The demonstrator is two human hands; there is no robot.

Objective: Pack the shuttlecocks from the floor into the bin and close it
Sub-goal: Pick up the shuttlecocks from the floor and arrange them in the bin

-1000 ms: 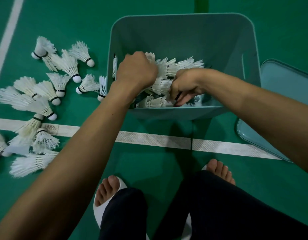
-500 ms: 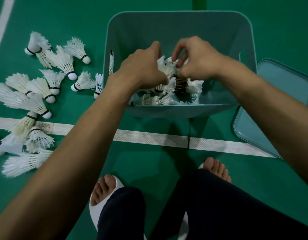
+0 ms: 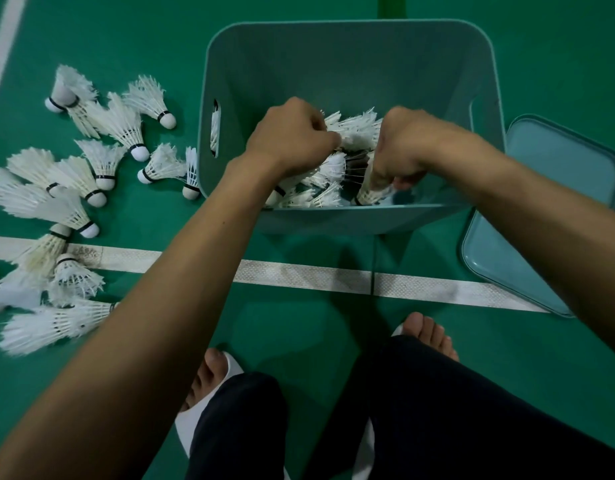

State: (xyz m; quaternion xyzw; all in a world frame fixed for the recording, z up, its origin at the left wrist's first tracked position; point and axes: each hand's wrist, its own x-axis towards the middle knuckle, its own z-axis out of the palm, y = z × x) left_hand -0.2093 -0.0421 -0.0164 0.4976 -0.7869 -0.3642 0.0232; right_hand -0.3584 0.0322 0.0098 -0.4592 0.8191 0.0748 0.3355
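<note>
Between both hands, inside the bin (image 3: 351, 64), sat the heap (image 3: 333, 168) of packed shuttlecocks. The left hand (image 3: 292, 136) was curled, pinching feathers at the heap's top. The right hand (image 3: 403, 150) was fisted round one shuttlecock (image 3: 368, 194), cork end down by the bin's near wall. Well left of the left hand, loose shuttlecocks (image 3: 74, 174) lay scattered on the floor (image 3: 299, 323). Just right of the right forearm, the lid (image 3: 558, 188) lay flat beside the bin.
</note>
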